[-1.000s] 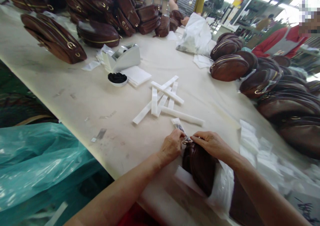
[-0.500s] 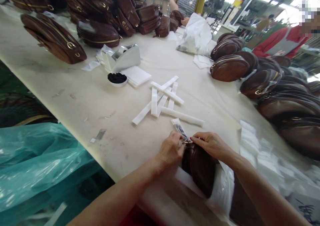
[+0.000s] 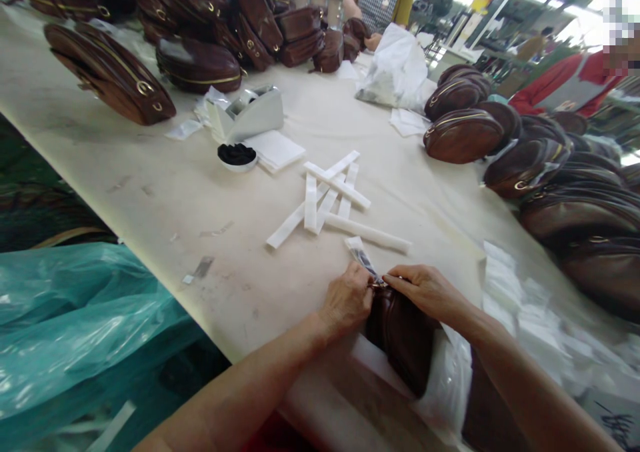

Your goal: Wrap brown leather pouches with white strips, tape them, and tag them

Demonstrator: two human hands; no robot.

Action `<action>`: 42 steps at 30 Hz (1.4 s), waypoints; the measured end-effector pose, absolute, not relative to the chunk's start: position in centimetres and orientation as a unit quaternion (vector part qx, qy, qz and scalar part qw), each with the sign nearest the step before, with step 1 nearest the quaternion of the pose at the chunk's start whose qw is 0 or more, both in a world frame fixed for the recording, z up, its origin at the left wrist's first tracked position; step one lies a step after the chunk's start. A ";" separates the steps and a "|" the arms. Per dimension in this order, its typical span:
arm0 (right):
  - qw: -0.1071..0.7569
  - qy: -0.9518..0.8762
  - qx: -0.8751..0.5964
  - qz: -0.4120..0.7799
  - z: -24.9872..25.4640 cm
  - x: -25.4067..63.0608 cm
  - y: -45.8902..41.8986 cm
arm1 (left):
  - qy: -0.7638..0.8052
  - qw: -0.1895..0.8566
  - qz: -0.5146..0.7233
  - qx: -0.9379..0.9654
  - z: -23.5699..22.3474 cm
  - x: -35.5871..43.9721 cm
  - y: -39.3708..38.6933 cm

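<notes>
A dark brown leather bag (image 3: 407, 345) stands at the table's near edge, partly inside white plastic wrapping (image 3: 447, 379). My left hand (image 3: 349, 297) is closed in a pinch at the bag's far end, by its metal fitting. From the other side my right hand (image 3: 423, 288) grips the same end, fingers pressed together over the top. A small clear sleeve with dark contents (image 3: 361, 255) sticks out beyond the fingertips. My fingers hide where the sleeve meets the bag.
White strips (image 3: 336, 202) lie crossed ahead of my hands. Beyond them are a bowl of black bits (image 3: 237, 156), white sheets (image 3: 276, 151) and a tape dispenser (image 3: 247, 115). Brown bags (image 3: 465, 135) are piled right and back. Two people stand across the table. Teal plastic (image 3: 85, 319) hangs at left.
The whole view has shifted slightly. Both hands stay at the bag's end, with the left fingers drawn a little closer to the right ones.
</notes>
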State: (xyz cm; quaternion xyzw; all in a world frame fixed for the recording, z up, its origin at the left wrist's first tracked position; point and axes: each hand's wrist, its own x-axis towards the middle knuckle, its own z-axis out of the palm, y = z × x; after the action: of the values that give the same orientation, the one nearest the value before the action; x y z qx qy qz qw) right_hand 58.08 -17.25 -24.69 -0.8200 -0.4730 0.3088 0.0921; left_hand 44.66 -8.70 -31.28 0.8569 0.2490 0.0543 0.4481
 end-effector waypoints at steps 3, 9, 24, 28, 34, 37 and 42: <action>0.087 -0.475 -0.820 0.308 -24.7 58.1 -17.2 | 0.247 0.465 0.044 0.849 -31.1 44.9 -8.4; 0.082 -0.480 -0.815 0.314 -24.8 58.2 -17.2 | 0.220 0.513 0.007 0.830 -30.9 45.2 -7.4; 0.068 -0.508 -0.796 0.323 -24.6 57.6 -16.5 | 0.228 0.503 -0.054 0.832 -29.6 45.3 -7.0; 0.077 -0.500 -0.797 0.330 -24.8 57.5 -16.3 | 0.207 0.513 -0.064 0.831 -29.8 45.3 -6.5; 0.087 -0.501 -0.797 0.327 -24.8 57.3 -16.3 | 0.208 0.482 -0.055 0.849 -30.1 45.2 -6.8; 0.088 -0.503 -0.795 0.326 -24.8 57.3 -16.4 | 0.206 0.463 -0.039 0.861 -30.2 45.0 -7.3; 0.085 -0.506 -0.796 0.322 -24.9 57.2 -16.3 | 0.191 0.445 -0.003 0.875 -30.4 44.7 -7.5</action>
State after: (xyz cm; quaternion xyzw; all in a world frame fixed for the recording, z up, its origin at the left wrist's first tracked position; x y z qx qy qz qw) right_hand 57.17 -16.31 -24.93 -0.7958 -0.5058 0.3221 0.0845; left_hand 44.74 -7.55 -30.37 0.8749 0.1915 -0.0031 0.4448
